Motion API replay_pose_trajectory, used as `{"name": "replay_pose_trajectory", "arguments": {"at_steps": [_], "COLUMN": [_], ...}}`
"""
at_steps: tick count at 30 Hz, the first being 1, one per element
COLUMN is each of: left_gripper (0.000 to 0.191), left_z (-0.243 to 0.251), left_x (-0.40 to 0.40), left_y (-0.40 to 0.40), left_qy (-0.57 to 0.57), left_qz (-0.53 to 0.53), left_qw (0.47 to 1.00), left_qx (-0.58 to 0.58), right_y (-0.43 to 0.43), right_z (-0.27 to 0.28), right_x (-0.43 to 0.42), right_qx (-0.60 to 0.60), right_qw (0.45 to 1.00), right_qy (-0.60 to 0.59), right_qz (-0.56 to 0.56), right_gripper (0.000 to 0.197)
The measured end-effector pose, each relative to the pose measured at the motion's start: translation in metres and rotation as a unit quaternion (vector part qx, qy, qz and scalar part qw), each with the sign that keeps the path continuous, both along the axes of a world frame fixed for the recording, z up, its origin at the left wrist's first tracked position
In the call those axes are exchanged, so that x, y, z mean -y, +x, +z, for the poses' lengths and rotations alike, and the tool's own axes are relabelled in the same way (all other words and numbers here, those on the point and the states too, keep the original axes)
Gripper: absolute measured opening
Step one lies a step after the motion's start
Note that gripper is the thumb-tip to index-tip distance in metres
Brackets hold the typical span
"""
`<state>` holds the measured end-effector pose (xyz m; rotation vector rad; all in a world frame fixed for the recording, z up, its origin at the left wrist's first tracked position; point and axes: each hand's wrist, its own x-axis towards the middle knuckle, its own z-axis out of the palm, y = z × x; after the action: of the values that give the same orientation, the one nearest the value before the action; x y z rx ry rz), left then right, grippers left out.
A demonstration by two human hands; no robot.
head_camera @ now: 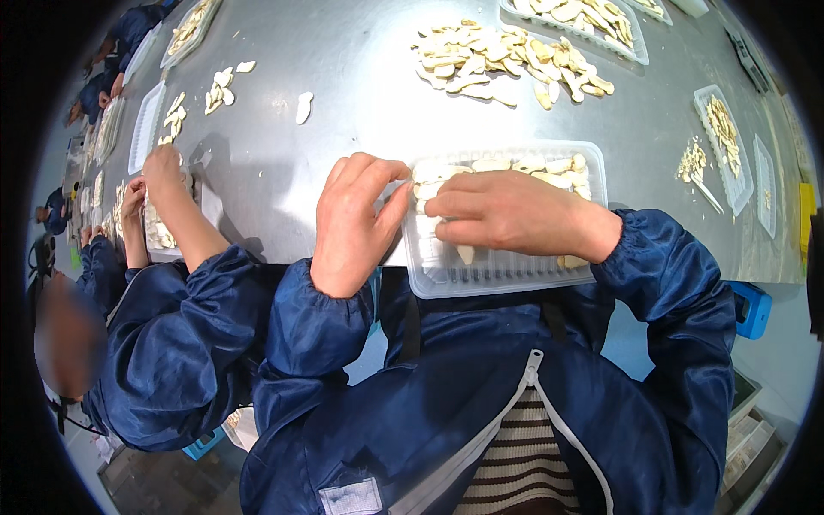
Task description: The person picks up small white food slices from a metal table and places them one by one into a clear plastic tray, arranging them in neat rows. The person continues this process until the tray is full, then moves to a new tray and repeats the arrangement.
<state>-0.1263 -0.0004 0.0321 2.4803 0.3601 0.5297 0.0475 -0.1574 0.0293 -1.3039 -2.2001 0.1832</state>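
A clear plastic tray (444, 273) lies before me at the table's front edge, jutting slightly over it. Pale slices, apparently mushroom (492, 165), line its far and right sides, and ribbed bottom shows at the front. My left hand (357, 219) is at the tray's left side, thumb and forefinger curled by the rim; whether they pinch anything is unclear. Over the tray's middle, my right hand (515, 209) reaches in from the right with fingers bent down. Its fingertips hide what they touch. One slice (465, 255) pokes out below that hand.
Beyond the tray is a loose heap of slices (476, 61), with a filled tray (634, 48) behind it. To the right are crumbs (692, 161), white tweezers (710, 195) and a smaller tray (743, 187). A co-worker's arm (187, 212) works close on the left.
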Motion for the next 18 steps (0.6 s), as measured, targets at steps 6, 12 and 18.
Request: {"name": "replay_pose_trajectory", "arguments": {"at_steps": [6, 12, 18], "left_gripper": [0.017, 0.017, 0.017], "left_z": [-0.004, -0.01, -0.008], "left_x": [-0.002, 0.001, 0.004], "left_y": [-0.009, -0.007, -0.01], "left_qy": [-0.017, -0.029, -0.044], "left_qz": [0.024, 0.021, 0.026], "left_qw": [1.0, 0.999, 0.999], "left_qx": [-0.009, 0.0, -0.014], "right_y": [-0.016, -0.039, -0.037], "right_z": [0.006, -0.003, -0.007], "right_x": [0.024, 0.026, 0.021], "right_qx": [-0.028, 0.018, 0.023], "right_qw": [0.984, 0.976, 0.977], "right_qy": [-0.123, -0.13, -0.09], "right_qz": [-0.126, -0.173, -0.194], "right_gripper": [0.029, 0.021, 0.021]}}
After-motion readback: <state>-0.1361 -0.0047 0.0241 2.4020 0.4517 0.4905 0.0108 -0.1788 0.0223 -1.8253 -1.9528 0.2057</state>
